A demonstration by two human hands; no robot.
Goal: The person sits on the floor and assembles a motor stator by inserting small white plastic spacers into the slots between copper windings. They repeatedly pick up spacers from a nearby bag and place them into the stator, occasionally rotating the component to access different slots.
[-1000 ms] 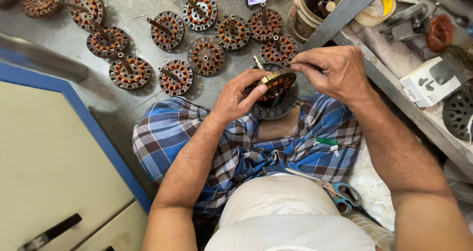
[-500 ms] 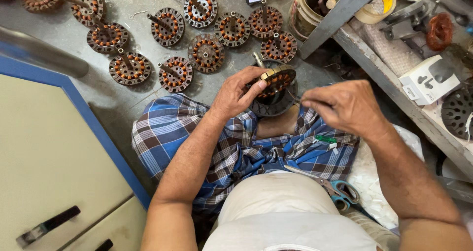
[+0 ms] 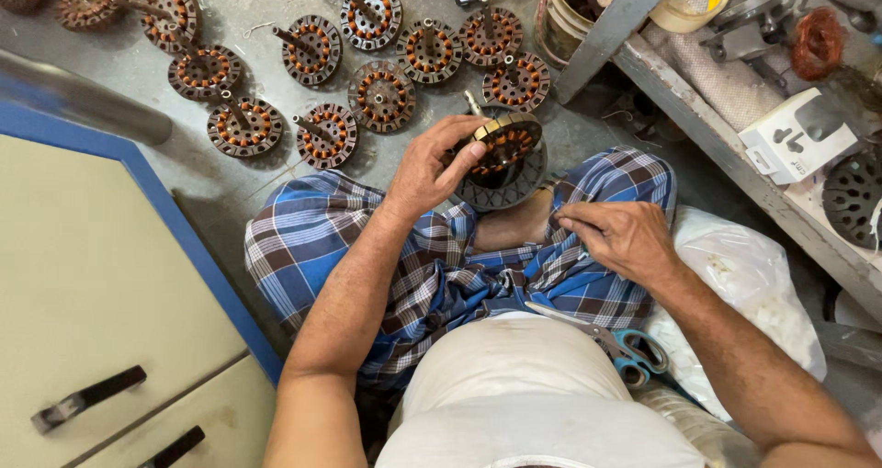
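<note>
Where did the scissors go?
In the head view, the scissors with blue handles lie on the person's right side, against the checked cloth below the right hand, beside the white plastic bag.

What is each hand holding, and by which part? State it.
Left hand grips the wound motor stator by its outer rim. Right hand rests on the checked cloth; whether its fingers pinch anything is unclear.

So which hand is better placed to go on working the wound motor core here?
Probably the left hand: its fingers already grip the motor core over the round base. The right hand rests apart on the checked cloth at the knee.
</note>
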